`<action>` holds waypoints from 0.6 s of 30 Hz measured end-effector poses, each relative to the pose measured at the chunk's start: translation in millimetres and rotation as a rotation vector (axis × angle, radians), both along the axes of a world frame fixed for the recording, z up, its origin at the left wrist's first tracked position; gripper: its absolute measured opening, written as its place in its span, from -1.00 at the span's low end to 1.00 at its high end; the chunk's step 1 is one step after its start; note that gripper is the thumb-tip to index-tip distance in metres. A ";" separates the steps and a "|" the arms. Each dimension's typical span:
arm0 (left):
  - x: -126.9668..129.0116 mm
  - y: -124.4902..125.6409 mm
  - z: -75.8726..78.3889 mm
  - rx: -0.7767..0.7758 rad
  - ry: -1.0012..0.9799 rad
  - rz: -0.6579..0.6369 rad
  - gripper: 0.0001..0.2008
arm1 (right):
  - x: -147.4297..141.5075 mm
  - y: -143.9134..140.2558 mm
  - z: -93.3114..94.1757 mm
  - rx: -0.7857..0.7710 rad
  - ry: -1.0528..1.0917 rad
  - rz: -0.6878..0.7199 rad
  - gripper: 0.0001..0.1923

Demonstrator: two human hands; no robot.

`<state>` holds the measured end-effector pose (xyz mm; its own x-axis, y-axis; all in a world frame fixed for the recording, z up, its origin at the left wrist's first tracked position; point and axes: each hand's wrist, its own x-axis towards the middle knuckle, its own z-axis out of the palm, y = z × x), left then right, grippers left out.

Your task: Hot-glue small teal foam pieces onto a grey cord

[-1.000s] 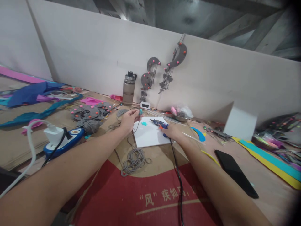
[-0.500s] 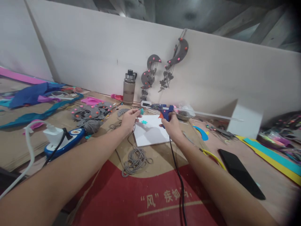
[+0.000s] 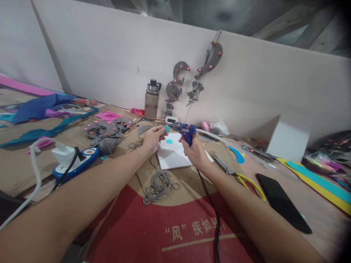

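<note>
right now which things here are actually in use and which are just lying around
In use:
left hand pinching a small teal flower and grey cord
right hand gripping the blue glue gun
white board

Lying about:
water bottle
scissors
black phone
power strip

Both forearms reach far forward, converging; the left hand (image 3: pixel 151 137) is pinched shut at thumb and fingertips; the right hand (image 3: pixel 194 150) is clenched, knuckles raised.

A blue glue gun (image 3: pixel 184 130) with a black cord (image 3: pixel 211 204), teal foam flowers (image 3: pixel 166 128), white sheet (image 3: pixel 175 155), grey string (image 3: pixel 159 184), red-and-tan cardboard (image 3: pixel 153 226), yellow-handled scissors (image 3: pixel 238 175).
</note>
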<state>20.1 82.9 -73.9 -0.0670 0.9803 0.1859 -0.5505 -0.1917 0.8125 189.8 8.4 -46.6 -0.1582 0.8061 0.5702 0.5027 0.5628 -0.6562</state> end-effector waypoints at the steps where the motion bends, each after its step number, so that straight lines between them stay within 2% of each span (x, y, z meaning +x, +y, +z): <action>1: 0.4 -0.7 0.4 0.004 0.005 -0.004 -0.79 | -0.5 0.2 -0.4 -0.002 -0.007 -0.016 -0.76; 9: 2.3 -3.7 0.6 0.042 0.027 -0.012 -0.75 | -4.0 0.7 -4.7 -0.024 -0.068 -0.116 -0.72; 18: 4.5 -4.7 0.8 0.055 0.054 0.010 -0.74 | -6.9 -5.4 -0.4 0.024 -0.172 -0.171 -0.66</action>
<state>24.7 78.2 -73.1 -0.0649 0.9678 0.2432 -0.5037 -0.2421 0.8293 182.9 3.0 -47.0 -0.1168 0.8159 0.5663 0.6955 0.4742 -0.5398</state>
